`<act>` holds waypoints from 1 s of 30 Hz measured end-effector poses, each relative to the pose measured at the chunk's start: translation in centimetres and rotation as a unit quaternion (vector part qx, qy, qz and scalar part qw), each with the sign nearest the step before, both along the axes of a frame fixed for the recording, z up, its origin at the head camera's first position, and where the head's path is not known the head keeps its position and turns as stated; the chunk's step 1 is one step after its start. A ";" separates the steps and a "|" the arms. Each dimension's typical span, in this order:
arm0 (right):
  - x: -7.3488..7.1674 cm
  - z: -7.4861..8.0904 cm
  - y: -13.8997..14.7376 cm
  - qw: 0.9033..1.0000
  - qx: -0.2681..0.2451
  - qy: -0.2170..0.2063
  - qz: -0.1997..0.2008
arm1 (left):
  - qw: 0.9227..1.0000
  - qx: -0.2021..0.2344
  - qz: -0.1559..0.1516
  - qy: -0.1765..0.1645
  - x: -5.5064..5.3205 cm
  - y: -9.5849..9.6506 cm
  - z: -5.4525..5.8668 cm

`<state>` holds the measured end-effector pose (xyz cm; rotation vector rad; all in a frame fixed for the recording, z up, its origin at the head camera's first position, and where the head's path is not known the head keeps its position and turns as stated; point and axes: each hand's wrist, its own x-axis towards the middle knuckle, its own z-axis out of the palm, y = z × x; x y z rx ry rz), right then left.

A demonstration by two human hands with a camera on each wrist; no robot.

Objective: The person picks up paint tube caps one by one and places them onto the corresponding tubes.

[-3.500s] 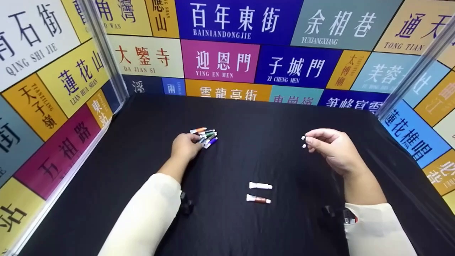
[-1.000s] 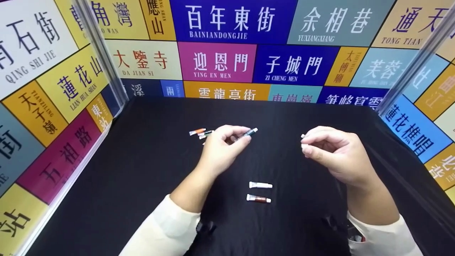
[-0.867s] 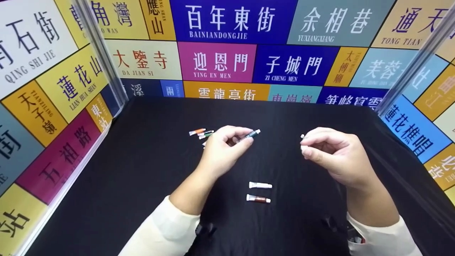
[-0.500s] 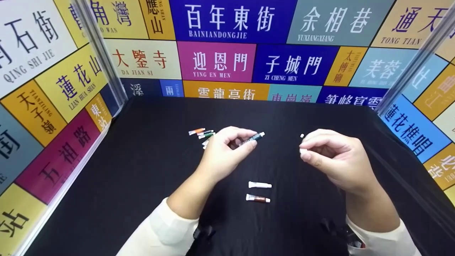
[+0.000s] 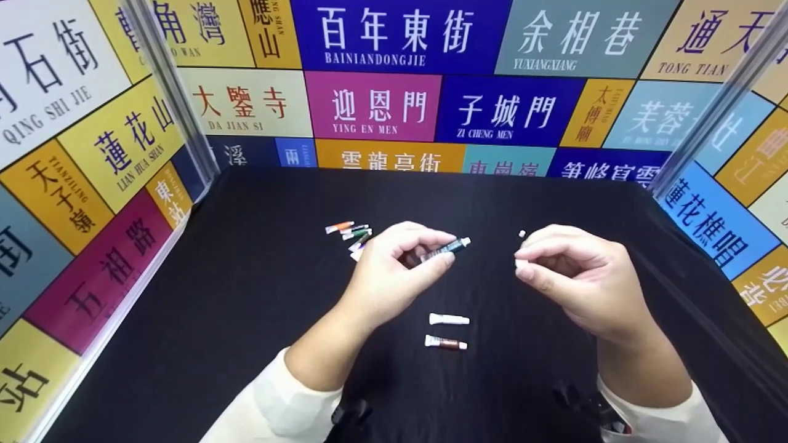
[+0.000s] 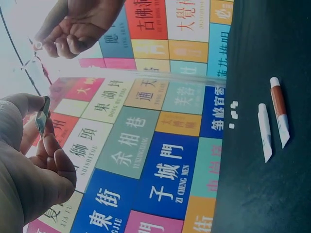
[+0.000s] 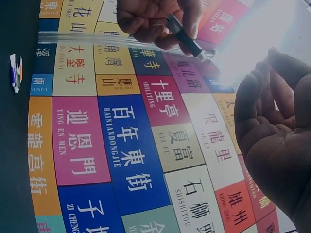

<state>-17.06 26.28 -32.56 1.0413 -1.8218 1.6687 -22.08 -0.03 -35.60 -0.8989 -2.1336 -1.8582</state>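
Note:
My left hand (image 5: 385,271) grips a dark green paint tube (image 5: 454,247) between thumb and fingers, its white cap end pointing right. Facing it, my right hand (image 5: 585,277) pinches a tiny white piece (image 5: 521,263), which looks like a small ring in the left wrist view. Both hands are raised above the black cloth, with a gap between tube and white piece. Below them a white tube (image 5: 449,319) and a brown tube (image 5: 446,343) lie side by side. Several small white bits (image 6: 233,114) rest on the cloth, one (image 5: 522,234) visible beyond my right fingertips.
A small pile of tubes, with an orange tube (image 5: 340,227) and a green tube (image 5: 357,234), lies behind my left hand, which partly hides it. Black cloth (image 5: 246,277) covers the table. Printed sign panels (image 5: 375,104) stand around the back and sides.
My left hand has taken the dark green tube from the pile and carried it right, towards my right hand. The right hand now pinches a white piece slightly nearer the tube.

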 end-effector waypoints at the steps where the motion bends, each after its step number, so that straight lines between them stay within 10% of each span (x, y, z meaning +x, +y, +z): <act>1: 0.1 0.0 -0.1 1.000 0.001 0.002 -0.009 | 1.000 -0.001 -0.002 0.002 0.1 0.0 0.1; 10: 0.6 0.3 -1.1 0.996 0.020 0.014 -0.091 | 1.000 -0.007 -0.013 0.014 0.9 0.1 0.6; 30: 0.1 -0.2 -1.7 0.993 0.064 0.048 -0.087 | 0.998 -0.034 -0.025 0.055 1.6 0.3 1.0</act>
